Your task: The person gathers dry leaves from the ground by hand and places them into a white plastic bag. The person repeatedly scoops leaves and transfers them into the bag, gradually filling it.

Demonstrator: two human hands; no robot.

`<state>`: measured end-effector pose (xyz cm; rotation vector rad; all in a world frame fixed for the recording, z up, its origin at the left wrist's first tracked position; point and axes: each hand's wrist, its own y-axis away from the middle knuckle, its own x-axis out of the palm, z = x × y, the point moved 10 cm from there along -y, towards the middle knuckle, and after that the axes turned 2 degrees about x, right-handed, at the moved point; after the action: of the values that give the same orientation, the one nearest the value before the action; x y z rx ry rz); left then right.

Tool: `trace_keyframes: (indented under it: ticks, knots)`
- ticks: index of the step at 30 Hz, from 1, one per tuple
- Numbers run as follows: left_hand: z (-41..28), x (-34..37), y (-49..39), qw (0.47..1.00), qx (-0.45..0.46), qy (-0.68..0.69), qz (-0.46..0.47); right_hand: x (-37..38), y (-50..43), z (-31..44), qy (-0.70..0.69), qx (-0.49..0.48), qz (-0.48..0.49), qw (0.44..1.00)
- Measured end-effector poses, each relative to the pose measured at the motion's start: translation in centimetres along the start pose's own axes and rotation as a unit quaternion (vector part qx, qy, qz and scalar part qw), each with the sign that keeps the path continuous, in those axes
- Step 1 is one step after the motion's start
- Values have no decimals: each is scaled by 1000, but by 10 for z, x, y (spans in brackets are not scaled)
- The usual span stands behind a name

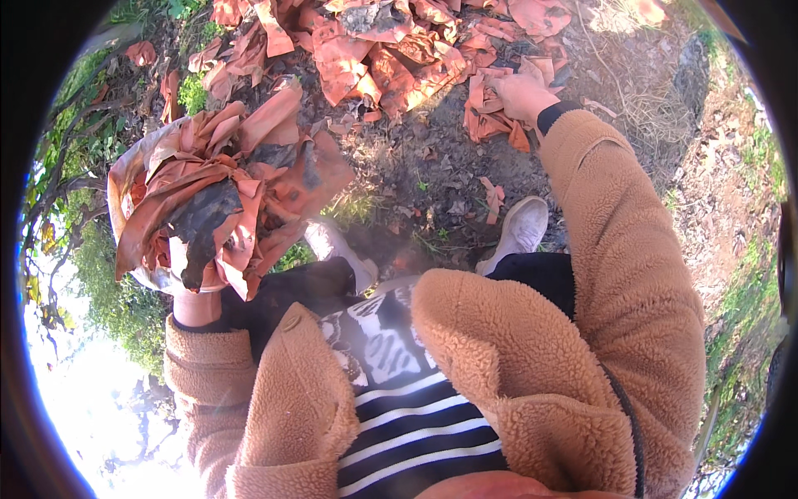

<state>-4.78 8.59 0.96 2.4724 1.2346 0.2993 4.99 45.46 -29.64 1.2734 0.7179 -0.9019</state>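
Observation:
A large bundle of crumpled orange paper (215,193) with black patches is held up at the left. My left hand (196,305) supports it from below; only the wrist area shows, and the fingers are hidden by the bundle. A pale curved edge (115,187) shows around the bundle's left side, but I cannot tell whether it is a container or more paper. At the upper right my right hand (523,93) grips a clump of orange paper (483,112) low over the soil. Some fingers are hidden in its folds.
A wide heap of orange paper (399,56) covers the ground ahead. Small scraps (492,196) lie near my right shoe (523,224). Dry leaves and soil (424,156) surround my feet. Shrubs with branches (75,168) stand at the left, and a grey stone-like object (692,75) lies at the right.

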Motion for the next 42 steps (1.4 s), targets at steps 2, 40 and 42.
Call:
trace_keyframes:
  ticks: [2, 40, 42]
  knots:
    - [1, 0, -1, 1000, -1, 2, 1, 0, 14, 8, -161, 4, 26, 987]
    - [14, 13, -29, 998, -34, 42, 21, -54, -22, -129, -168, 239, -72, 954]
    - [19, 16, -31, 998, -42, 46, 27, -39, -35, -133, -156, 228, -35, 960]
